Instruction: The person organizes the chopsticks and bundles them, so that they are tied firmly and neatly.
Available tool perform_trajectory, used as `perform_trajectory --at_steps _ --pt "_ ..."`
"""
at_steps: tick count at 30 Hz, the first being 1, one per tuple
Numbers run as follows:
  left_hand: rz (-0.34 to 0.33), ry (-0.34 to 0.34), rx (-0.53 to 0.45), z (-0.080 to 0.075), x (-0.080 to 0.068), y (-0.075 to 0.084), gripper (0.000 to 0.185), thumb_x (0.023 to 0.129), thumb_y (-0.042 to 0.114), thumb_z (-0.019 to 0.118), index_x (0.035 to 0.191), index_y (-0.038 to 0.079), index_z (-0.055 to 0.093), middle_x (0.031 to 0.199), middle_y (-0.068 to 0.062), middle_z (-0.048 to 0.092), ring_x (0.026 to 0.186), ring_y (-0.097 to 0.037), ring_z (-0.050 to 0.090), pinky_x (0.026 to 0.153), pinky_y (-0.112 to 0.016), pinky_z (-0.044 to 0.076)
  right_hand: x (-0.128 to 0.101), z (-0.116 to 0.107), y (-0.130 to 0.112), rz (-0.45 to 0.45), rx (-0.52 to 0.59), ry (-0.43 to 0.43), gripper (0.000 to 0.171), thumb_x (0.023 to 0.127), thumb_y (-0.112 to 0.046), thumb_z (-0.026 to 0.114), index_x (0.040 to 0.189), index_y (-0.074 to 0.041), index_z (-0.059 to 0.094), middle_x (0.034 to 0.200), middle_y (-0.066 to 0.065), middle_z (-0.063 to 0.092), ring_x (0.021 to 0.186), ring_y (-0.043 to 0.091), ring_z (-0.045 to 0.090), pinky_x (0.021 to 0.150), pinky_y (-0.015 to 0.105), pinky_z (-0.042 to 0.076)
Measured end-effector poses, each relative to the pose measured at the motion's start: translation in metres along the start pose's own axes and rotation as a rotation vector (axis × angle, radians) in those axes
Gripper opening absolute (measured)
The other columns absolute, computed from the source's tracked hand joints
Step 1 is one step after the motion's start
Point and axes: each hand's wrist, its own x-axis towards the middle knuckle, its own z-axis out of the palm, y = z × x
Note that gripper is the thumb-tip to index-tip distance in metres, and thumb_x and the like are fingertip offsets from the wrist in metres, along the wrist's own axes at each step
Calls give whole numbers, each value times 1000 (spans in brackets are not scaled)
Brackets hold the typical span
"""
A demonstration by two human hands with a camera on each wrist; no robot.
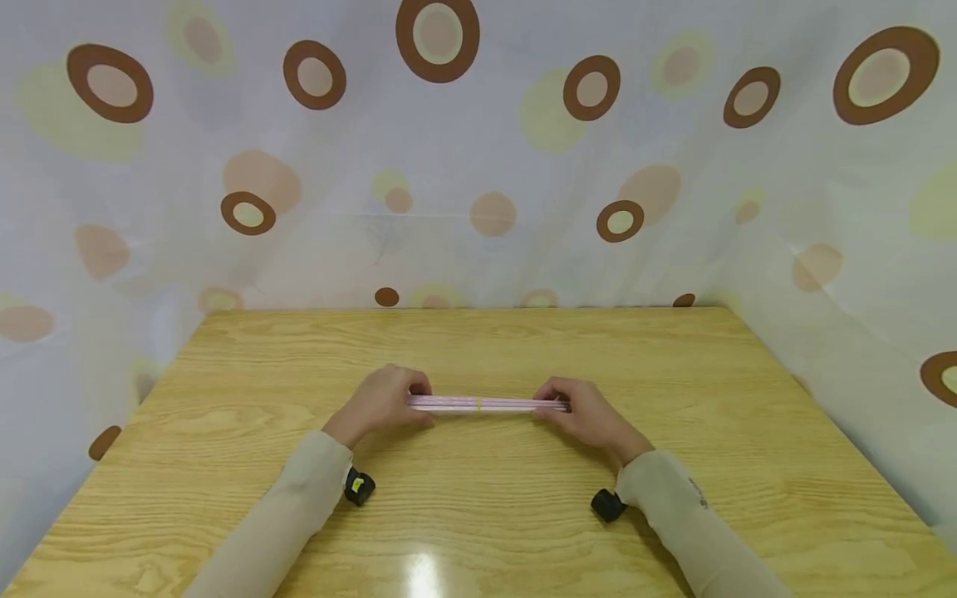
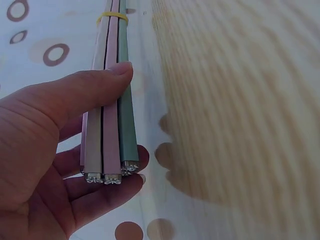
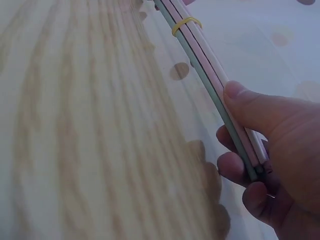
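Note:
A bundle of slim chopsticks [image 1: 449, 403] in pink, white and green runs level between my two hands, above the table. A yellow rubber band [image 2: 114, 18] wraps its middle. At the left end, my left hand [image 1: 385, 399] grips the bundle, thumb on the near side and fingers behind. Patterned silver end caps [image 2: 113, 178] show there in the left wrist view. My right hand [image 1: 588, 413] pinches the other end between thumb and fingers; the fingers partly hide those darker tips in the right wrist view.
Under the hands lies a wood-grain table [image 1: 478, 498]. A pale cloth with brown and cream circles [image 1: 493, 266] hangs behind it and along its sides. Small black cameras [image 1: 360, 486] are strapped at both wrists, over beige sleeves [image 1: 284, 507].

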Motion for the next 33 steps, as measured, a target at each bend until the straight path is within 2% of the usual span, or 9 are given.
perform_trajectory --at_steps 9,14,17,21,23,27,30,33 --pt "-3 -62 30 0 1 -3 23 72 27 84 84 15 69 81 4 62 74 -11 51 71 -31 44 7 -1 -1 -47 -105 -14 8 88 -19 71 94 -15 73 84 -4 64 69 6 45 64 23 42" --pt "-34 -110 -57 5 0 -10 25 77 23 81 92 9 67 86 0 59 78 -13 50 76 -32 45 6 1 0 -69 -88 -19 8 88 -14 70 95 -10 73 82 -2 63 67 5 46 62 22 42" --pt "-47 -113 -107 7 -2 -15 26 78 22 80 95 7 67 87 -1 58 79 -14 50 78 -32 45 6 1 -1 -84 -92 -25 10 89 -14 69 96 -8 73 83 0 62 68 6 45 63 22 42" --pt "-20 -97 -151 8 -4 -19 27 78 21 80 96 5 67 87 -2 58 80 -14 50 77 -31 44 6 0 -3 -74 -105 -31 11 91 -14 67 98 -7 72 84 1 61 70 7 44 64 23 41" --pt "0 -89 -147 8 -5 -20 28 78 21 80 97 5 67 87 -2 58 81 -15 49 76 -31 42 6 -1 -4 -74 -118 -30 11 91 -12 66 98 -6 71 85 1 60 71 7 45 65 23 41" --pt "-12 -86 -134 7 -8 -18 35 79 24 79 103 5 64 95 -5 54 87 -18 45 78 -32 39 6 -1 -4 -82 -133 -24 10 91 -10 66 98 -5 70 86 3 61 73 7 46 67 24 42" --pt "-34 -96 -130 6 -11 -16 41 79 25 79 110 4 60 101 -7 50 93 -21 43 81 -35 38 5 -1 -3 -54 -110 -22 18 91 -8 64 106 2 65 91 6 62 76 8 50 69 24 45" --pt "-53 -106 -118 6 -15 -15 49 79 27 79 116 3 57 107 -10 49 98 -24 42 84 -38 38 2 0 -2 9 -84 -20 35 93 -9 61 122 10 52 100 11 61 85 15 55 75 30 47"
